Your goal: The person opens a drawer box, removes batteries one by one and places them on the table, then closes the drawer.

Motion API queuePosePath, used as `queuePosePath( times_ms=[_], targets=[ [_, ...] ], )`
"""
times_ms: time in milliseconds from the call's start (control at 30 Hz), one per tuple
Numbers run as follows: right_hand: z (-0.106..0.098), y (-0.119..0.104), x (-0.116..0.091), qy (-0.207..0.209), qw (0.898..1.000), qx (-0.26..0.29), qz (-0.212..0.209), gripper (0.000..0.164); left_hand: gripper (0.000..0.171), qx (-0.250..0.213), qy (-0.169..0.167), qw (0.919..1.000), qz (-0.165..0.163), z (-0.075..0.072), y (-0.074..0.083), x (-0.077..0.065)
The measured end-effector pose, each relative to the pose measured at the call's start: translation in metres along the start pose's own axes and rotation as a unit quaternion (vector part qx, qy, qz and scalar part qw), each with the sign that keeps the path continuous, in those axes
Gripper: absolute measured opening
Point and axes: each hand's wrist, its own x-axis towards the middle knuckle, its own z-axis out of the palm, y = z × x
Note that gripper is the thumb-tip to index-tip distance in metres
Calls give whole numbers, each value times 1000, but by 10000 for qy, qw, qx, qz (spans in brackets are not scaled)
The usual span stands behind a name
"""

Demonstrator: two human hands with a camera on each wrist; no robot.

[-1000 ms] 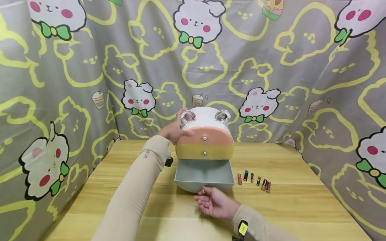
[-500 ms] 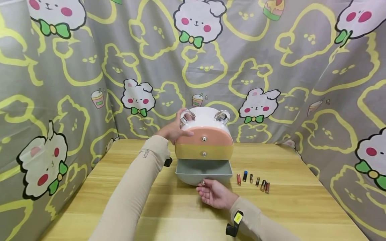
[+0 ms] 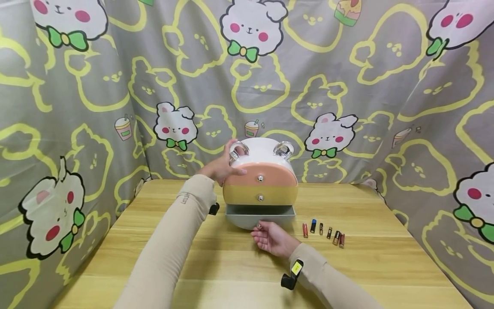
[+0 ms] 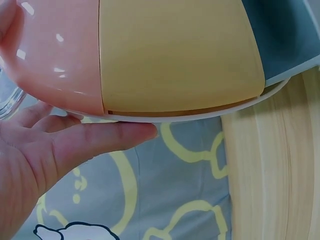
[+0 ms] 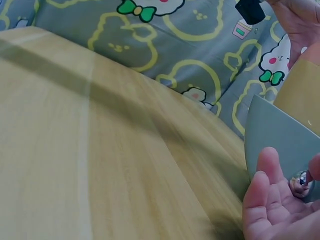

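Observation:
A small tabletop drawer cabinet (image 3: 266, 151) has a white shell, two clear ear-shaped loops on top, a pink upper drawer (image 3: 247, 174) and a yellow middle drawer (image 3: 241, 195). Its grey-green bottom drawer (image 3: 237, 219) is pulled partway out. My left hand (image 3: 219, 168) holds the cabinet's upper left side, thumb on the pink front, fingers along the shell; in the left wrist view one finger (image 4: 110, 137) lies straight against the white edge. With thumb and fingers my right hand (image 3: 275, 239) pinches the bottom drawer's silver knob (image 5: 299, 186); its other fingers are loosely bent.
Several batteries, among them a red one (image 3: 305, 230) and a blue-topped one (image 3: 313, 226), lie in a loose row right of the cabinet. The wooden table (image 3: 362, 206) ends at a patterned cloth backdrop (image 3: 216, 86) behind and on both sides.
The bottom drawer has slid inward, away from me, with my right hand moving along on its knob. My left hand keeps its place on the cabinet.

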Motion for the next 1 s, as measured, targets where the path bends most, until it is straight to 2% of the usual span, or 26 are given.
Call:
queuePosePath(
  times_ms=[167, 300, 533, 767, 867, 1000],
  targets=[
    [0, 0, 5, 214, 9995, -240, -70, 28, 111, 168, -11, 9998, 66, 0, -2, 0],
    [1, -1, 9, 231, 9992, -312, -75, 28, 112, 179, 82, 9998, 8, -1, -3, -1],
    [0, -5, 15, 251, 9996, -145, -68, 26, 111, 414, 182, 9989, 124, -3, -3, 2],
    [-1, -11, 18, 279, 9995, 111, 0, 29, 110, -35, 84, 9999, -57, -4, 0, 4],
    [-1, -13, 19, 274, 9994, 179, 60, 27, 110, -115, 57, 9998, -152, -4, 1, 4],
    [0, -15, 20, 219, 9993, 270, 101, 24, 109, -50, 51, 9999, -122, -5, 1, 3]
  ],
)
